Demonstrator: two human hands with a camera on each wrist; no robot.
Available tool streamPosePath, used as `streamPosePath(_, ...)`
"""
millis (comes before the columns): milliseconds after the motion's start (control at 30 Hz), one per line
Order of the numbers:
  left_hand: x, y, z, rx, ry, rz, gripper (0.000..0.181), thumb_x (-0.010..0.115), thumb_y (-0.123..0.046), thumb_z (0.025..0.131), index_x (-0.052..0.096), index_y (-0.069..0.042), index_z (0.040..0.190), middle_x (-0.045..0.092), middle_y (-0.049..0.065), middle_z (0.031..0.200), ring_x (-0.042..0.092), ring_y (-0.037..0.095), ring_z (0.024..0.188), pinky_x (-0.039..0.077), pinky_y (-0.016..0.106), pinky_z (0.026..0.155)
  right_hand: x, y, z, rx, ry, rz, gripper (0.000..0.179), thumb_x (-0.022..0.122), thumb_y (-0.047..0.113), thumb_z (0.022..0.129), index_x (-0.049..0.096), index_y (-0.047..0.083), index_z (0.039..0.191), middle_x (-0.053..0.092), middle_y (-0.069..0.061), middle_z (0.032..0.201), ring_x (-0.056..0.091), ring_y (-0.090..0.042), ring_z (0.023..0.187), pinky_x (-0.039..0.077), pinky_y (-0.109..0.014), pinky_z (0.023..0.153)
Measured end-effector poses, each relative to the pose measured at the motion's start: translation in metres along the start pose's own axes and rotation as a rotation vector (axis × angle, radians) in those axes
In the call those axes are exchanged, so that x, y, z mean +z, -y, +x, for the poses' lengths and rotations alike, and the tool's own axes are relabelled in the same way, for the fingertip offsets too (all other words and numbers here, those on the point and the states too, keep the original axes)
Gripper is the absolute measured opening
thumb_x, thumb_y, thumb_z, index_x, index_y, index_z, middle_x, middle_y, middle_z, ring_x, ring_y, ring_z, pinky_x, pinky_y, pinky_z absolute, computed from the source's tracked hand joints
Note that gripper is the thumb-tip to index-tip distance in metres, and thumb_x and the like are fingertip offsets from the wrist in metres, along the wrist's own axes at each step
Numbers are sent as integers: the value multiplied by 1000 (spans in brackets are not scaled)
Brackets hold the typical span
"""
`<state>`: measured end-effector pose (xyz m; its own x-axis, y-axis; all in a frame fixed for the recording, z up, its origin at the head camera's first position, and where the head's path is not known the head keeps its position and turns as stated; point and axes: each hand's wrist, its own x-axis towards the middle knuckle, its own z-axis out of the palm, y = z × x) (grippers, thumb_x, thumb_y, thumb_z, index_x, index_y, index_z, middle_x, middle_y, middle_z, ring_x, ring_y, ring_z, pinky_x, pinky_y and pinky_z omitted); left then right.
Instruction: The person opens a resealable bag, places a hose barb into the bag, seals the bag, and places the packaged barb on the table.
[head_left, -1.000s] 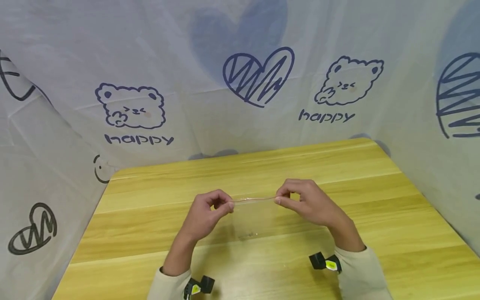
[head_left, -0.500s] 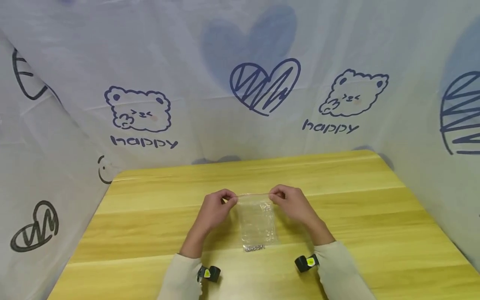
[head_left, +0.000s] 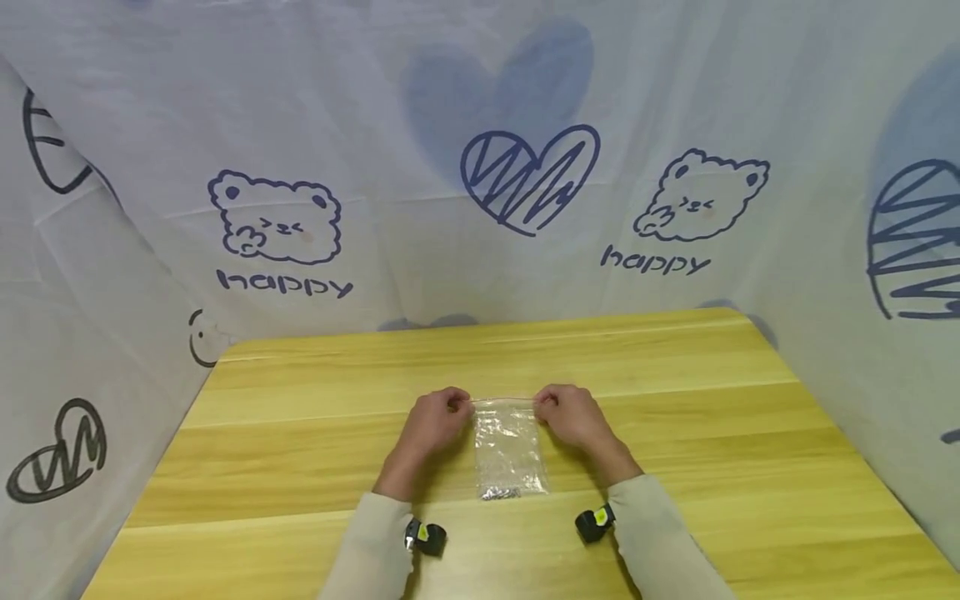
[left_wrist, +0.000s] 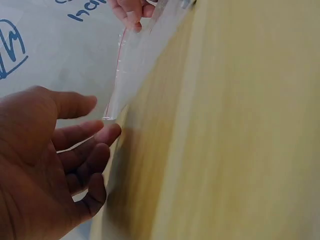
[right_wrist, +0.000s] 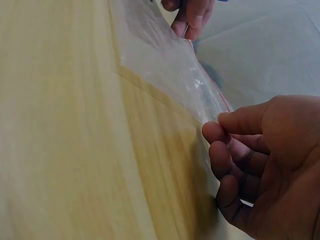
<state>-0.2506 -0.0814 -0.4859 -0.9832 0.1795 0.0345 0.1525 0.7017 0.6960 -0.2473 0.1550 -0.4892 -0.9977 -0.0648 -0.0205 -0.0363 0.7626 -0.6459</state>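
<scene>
A clear zip-lock bag point(head_left: 510, 446) with a thin red line along its mouth lies spread on or close to the tabletop. Several small, shiny metal pieces point(head_left: 500, 493) gather along its near end; their kind is too small to tell. My right hand point(head_left: 572, 415) pinches the mouth's right corner between thumb and index finger point(right_wrist: 216, 132). At the other corner is my left hand point(head_left: 438, 418). The left wrist view shows its thumb point(left_wrist: 77, 103) lifted apart from the loosely bent fingers, with the bag's corner just beyond the fingertips.
The wood-grain table point(head_left: 300, 467) extends around both hands. A pale cloth point(head_left: 405, 250) printed with bears and hearts hangs behind it and at the sides. Each wrist carries a small black camera, left camera point(head_left: 431, 540) and right camera point(head_left: 594, 523).
Both hands have come closer together and lowered the bag from upright to lying nearly flat. The left thumb now stands apart from the bag's corner. The head view has also shifted.
</scene>
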Motion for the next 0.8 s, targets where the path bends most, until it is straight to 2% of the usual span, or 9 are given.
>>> streamPosePath(133, 0, 1, -1, 2, 46, 18, 43, 59, -32, 94, 58, -9, 131, 68, 11, 117, 61, 31, 113, 47, 48, 98, -6, -9, 0, 16, -10, -15, 21, 59, 22, 92, 70, 14, 108, 70, 1, 90, 61, -13, 78, 52, -38, 78)
streamPosePath(233, -4, 2, -4, -29, 44, 116, 53, 56, -40, 96, 49, -13, 141, 59, 13, 133, 51, 36, 125, 40, 55, 103, -10, -17, -2, 3, -18, -21, 30, 59, 26, 94, 65, 12, 120, 71, -3, 98, 65, -18, 86, 52, -41, 82)
streamPosePath(300, -7, 2, -6, -48, 23, 190, 58, 51, -45, 97, 43, -15, 146, 51, 13, 142, 43, 37, 132, 36, 59, 104, -13, -23, -3, -21, -22, -36, 39, 57, 29, 96, 57, 11, 131, 68, -8, 109, 64, -24, 98, 50, -46, 89)
streamPosePath(367, -12, 1, -6, -58, -11, 254, 61, 45, -50, 99, 37, -17, 150, 43, 13, 150, 37, 39, 136, 32, 63, 106, -15, -27, -3, -41, -21, -74, 50, 54, 34, 98, 46, 13, 142, 60, -13, 127, 57, -32, 116, 45, -53, 97)
streamPosePath(500, -18, -1, -3, -67, -100, 324, 66, 35, -58, 99, 29, -21, 153, 29, 13, 158, 27, 39, 144, 19, 66, 112, -20, -32, -2, -61, -12, -208, 65, 41, 50, 100, 23, 21, 155, 31, -17, 155, 32, -42, 139, 28, -68, 105)
streamPosePath(600, -18, -2, -3, -71, -146, 342, 70, 31, -63, 97, 27, -22, 154, 23, 13, 161, 20, 39, 147, 11, 67, 114, -22, -32, -3, -54, -20, -306, 73, 33, 62, 98, 14, 23, 157, 16, -17, 161, 20, -43, 145, 22, -73, 105)
streamPosePath(700, -17, -4, -2, -75, -166, 352, 74, 30, -67, 96, 26, -23, 154, 18, 13, 162, 15, 39, 148, 6, 68, 114, -24, -31, -4, -45, -45, -376, 80, 29, 70, 94, 14, 23, 157, 11, -17, 163, 14, -42, 147, 15, -74, 107)
streamPosePath(800, -15, -2, -1, -86, -165, 365, 76, 29, -69, 94, 25, -23, 155, 14, 13, 162, 12, 39, 149, 3, 69, 113, -26, -29, -5, -34, -57, -401, 85, 29, 75, 91, 15, 23, 157, 8, -15, 163, 8, -42, 149, 8, -74, 109)
